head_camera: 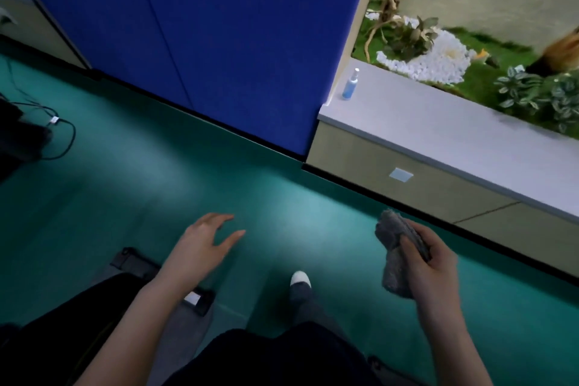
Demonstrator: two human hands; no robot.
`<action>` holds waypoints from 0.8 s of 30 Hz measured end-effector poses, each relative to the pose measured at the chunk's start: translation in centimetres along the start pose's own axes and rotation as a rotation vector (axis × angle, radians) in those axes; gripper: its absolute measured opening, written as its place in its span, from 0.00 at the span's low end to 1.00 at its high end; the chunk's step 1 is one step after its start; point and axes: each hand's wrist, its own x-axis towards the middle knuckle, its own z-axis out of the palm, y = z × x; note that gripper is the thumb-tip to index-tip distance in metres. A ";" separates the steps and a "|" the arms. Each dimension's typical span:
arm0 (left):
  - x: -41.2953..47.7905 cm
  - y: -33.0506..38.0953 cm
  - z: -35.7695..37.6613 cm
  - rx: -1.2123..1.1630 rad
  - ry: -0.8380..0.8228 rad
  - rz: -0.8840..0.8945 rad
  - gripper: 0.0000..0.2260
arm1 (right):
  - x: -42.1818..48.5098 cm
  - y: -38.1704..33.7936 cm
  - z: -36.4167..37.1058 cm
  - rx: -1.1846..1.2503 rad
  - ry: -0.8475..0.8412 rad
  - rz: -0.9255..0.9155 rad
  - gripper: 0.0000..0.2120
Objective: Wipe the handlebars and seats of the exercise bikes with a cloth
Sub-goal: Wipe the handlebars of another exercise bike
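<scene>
The right hand (438,263) grips the bunched cloth (390,230), its long axis running away from the body, top end toward the counter (438,131); the left hand (203,244) is spread and holds nothing. No handlebar or seat shows; the dark frame (131,260) low left, nearer the left hand, is perhaps a bike's base.

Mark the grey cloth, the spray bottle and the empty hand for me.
grey cloth (391,232): head view, on its bunched upper end.
spray bottle (350,86): head view, on its blue body.
left hand (203,246): head view, on the back of the hand.
</scene>
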 end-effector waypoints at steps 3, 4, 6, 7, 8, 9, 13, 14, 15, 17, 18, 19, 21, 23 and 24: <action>3.5 2.3 0.1 -0.017 0.050 -0.035 0.20 | 6.5 -1.9 0.8 -0.040 -0.101 -0.063 0.14; 4.5 3.1 0.1 -0.020 0.064 -0.033 0.20 | 8.5 -2.8 1.4 -0.054 -0.135 -0.094 0.14; 6.4 4.5 0.0 -0.030 0.083 -0.032 0.21 | 12.3 -4.6 2.9 -0.082 -0.197 -0.140 0.14; 7.2 4.9 -0.1 -0.037 0.093 -0.039 0.21 | 13.9 -5.5 3.9 -0.092 -0.227 -0.156 0.14; 7.9 5.1 -0.4 -0.044 0.107 -0.052 0.21 | 15.4 -6.4 5.0 -0.098 -0.262 -0.172 0.14; 8.6 5.1 -0.9 -0.048 0.121 -0.069 0.20 | 16.6 -7.1 6.1 -0.101 -0.299 -0.184 0.13; 10.8 3.2 -3.1 -0.077 0.169 -0.190 0.20 | 19.7 -9.5 12.0 -0.100 -0.459 -0.172 0.13; 11.5 2.3 -3.7 -0.083 0.173 -0.228 0.20 | 20.3 -10.0 13.7 -0.096 -0.500 -0.167 0.14; 12.2 1.4 -4.3 -0.085 0.176 -0.262 0.21 | 20.8 -10.5 15.6 -0.094 -0.538 -0.163 0.14; 14.0 -0.6 -5.4 -0.082 0.179 -0.311 0.21 | 21.6 -11.5 19.4 -0.078 -0.608 -0.143 0.13; 15.1 -1.6 -6.2 -0.072 0.176 -0.329 0.21 | 21.9 -12.2 21.3 -0.062 -0.641 -0.138 0.13; 16.3 -2.5 -7.0 -0.053 0.168 -0.343 0.21 | 22.3 -13.0 23.1 -0.048 -0.671 -0.146 0.14; 18.8 -4.1 -9.1 -0.001 0.141 -0.366 0.22 | 23.2 -15.0 26.6 -0.050 -0.717 -0.178 0.15; 21.1 -5.3 -11.3 0.047 0.122 -0.386 0.23 | 24.1 -17.2 29.9 -0.071 -0.763 -0.217 0.15; 22.3 -5.9 -12.5 0.075 0.128 -0.389 0.23 | 24.6 -18.3 31.6 -0.083 -0.779 -0.244 0.14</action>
